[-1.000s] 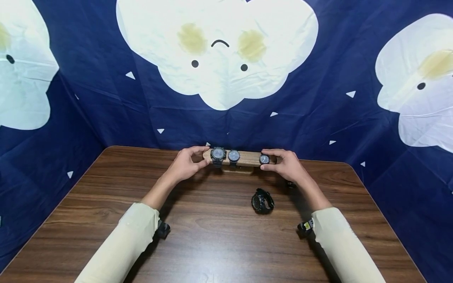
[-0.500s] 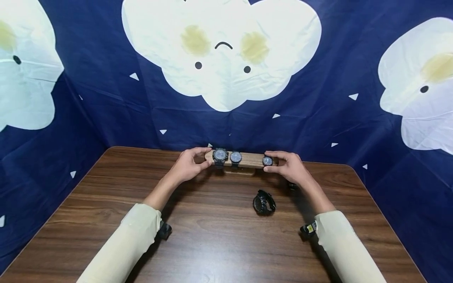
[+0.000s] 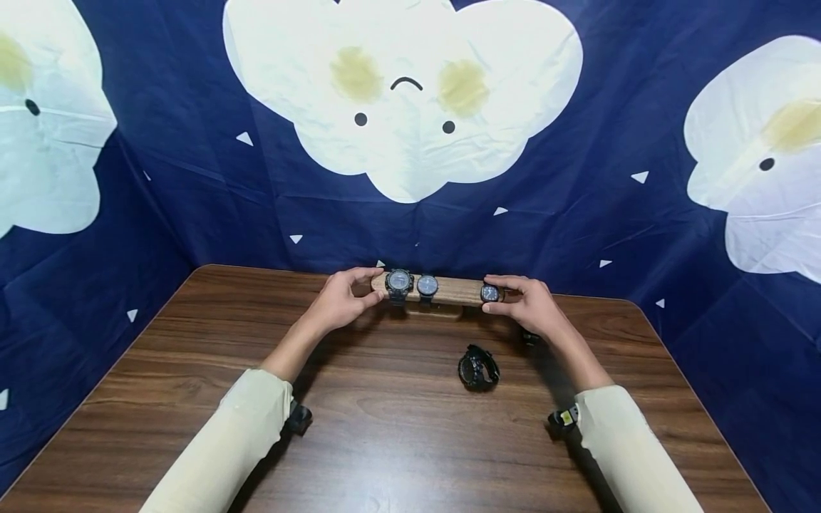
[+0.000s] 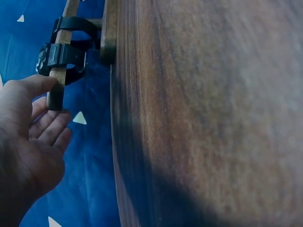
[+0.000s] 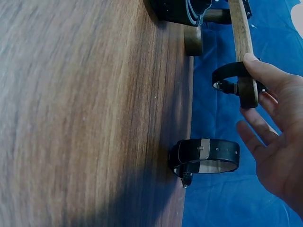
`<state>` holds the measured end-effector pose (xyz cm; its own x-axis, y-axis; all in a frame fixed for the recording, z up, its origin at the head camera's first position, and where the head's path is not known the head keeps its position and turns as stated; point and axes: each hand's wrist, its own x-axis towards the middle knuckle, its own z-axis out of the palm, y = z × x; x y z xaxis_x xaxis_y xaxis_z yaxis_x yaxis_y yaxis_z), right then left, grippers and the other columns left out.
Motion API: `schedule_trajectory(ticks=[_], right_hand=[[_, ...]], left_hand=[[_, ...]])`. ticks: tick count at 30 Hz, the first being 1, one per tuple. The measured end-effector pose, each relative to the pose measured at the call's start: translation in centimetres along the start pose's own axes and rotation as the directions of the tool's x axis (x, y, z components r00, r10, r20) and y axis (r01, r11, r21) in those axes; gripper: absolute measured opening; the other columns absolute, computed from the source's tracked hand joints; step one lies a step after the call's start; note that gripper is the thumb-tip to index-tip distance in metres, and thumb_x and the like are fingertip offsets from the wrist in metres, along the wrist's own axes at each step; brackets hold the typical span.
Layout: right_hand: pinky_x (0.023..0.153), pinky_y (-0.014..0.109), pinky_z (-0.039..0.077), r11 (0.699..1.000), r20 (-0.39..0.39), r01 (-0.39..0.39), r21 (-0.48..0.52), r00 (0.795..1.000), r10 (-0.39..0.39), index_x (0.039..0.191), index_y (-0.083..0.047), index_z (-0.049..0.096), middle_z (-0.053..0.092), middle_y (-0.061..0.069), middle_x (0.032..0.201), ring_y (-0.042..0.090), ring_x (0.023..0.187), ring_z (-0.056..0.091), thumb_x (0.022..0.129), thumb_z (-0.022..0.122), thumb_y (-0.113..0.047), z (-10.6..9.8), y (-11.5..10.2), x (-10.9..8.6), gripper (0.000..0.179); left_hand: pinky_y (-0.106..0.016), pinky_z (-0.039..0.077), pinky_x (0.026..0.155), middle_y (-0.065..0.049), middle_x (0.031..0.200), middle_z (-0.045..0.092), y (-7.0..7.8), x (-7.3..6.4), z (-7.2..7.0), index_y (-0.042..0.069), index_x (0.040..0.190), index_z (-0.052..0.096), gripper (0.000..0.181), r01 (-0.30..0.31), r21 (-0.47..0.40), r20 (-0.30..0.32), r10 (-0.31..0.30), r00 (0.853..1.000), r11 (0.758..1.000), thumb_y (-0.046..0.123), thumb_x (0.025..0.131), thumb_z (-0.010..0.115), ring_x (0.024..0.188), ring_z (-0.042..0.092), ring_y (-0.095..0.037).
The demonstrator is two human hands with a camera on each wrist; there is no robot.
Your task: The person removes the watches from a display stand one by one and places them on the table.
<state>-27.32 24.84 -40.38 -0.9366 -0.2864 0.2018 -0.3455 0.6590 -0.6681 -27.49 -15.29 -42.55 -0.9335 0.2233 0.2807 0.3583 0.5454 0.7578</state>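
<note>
Stand [image 3: 458,290], just below the head view's centre, bears three watches [image 3: 399,280]. The left hand [image 3: 342,301] pinches its left end; the right hand [image 3: 531,305] pinches the small watch [image 3: 490,293] at its right end. Two loose watches [image 3: 472,369] lie on the table [image 3: 385,442], right of centre.

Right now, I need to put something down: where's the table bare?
Bare: table midway between the sleeves, nearer than both loose watches; also outside the left sleeve. Crowded: the far edge, where both hands hold the wooden bar.
</note>
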Motion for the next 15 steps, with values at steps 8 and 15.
schedule_trajectory(ticks=[8, 15], right_hand=[[0.106, 0.057, 0.064, 1.0, -0.001, -0.013, 0.006, 1.0, 0.013, 0.148, -0.012, 0.075, 0.072, 0.014, 0.155, 0.037, 0.13, 0.075, 0.093, 0.095, -0.02, -0.09, -0.17, -0.36, 0.059], [0.11, 0.057, 0.061, 0.999, -0.029, -0.025, 0.043, 0.999, 0.026, 0.145, -0.01, 0.077, 0.074, 0.014, 0.152, 0.036, 0.134, 0.076, 0.091, 0.096, -0.016, -0.39, -0.08, -0.62, 0.058]], left_hand=[[-0.056, 0.052, 0.122, -0.019, 0.147, 0.076, 0.17, 0.05, 0.11, 0.005, 0.148, 0.073, 0.052, -0.001, 0.007, 0.006, 0.001, 1.0, 1.0, 0.016, 0.099, 0.085, 0.137, 0.072, -0.037], [-0.056, 0.053, 0.121, -0.02, 0.147, 0.076, 0.21, -0.01, 0.06, 0.004, 0.149, 0.073, 0.052, 0.005, 0.002, -0.003, -0.005, 1.0, 1.0, 0.015, 0.099, 0.085, 0.134, 0.074, -0.038]])
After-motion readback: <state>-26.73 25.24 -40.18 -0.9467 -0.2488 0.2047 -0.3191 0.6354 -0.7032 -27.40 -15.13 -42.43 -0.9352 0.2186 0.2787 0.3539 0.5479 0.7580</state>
